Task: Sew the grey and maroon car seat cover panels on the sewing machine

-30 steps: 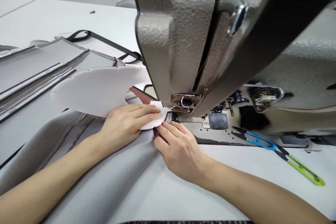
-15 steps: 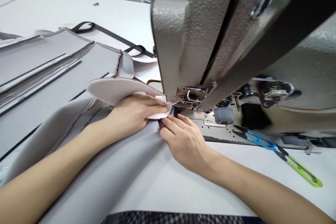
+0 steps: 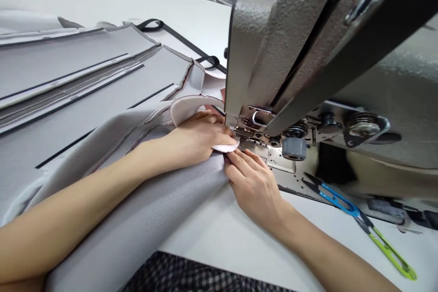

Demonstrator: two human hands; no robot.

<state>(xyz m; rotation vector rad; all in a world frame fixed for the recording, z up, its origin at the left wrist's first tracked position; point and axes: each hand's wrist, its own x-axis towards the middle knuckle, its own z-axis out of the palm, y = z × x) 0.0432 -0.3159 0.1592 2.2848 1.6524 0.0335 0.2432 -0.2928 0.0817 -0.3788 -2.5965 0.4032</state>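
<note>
My left hand (image 3: pixel 196 139) lies flat, fingers together, pressing a white foam piece (image 3: pixel 224 148) onto grey textured fabric (image 3: pixel 160 205) just in front of the sewing machine's presser foot (image 3: pixel 241 130). The foam curls up behind the hand (image 3: pixel 191 105). My right hand (image 3: pixel 255 182) rests on the fabric's edge beside it, fingertips pinching the seam edge close to the foot. The grey sewing machine head (image 3: pixel 273 41) looms over both hands.
Blue thread snips (image 3: pixel 337 196) and green snips (image 3: pixel 392 253) lie on the machine bed to the right. Grey cover panels with black trim (image 3: pixel 68 77) are spread across the white table (image 3: pixel 219 232) at left. A black strap (image 3: pixel 185 41) lies behind.
The view has shifted left and closer. The foam piece has folded up and shrunk from view as both hands pushed the work nearer the presser foot.
</note>
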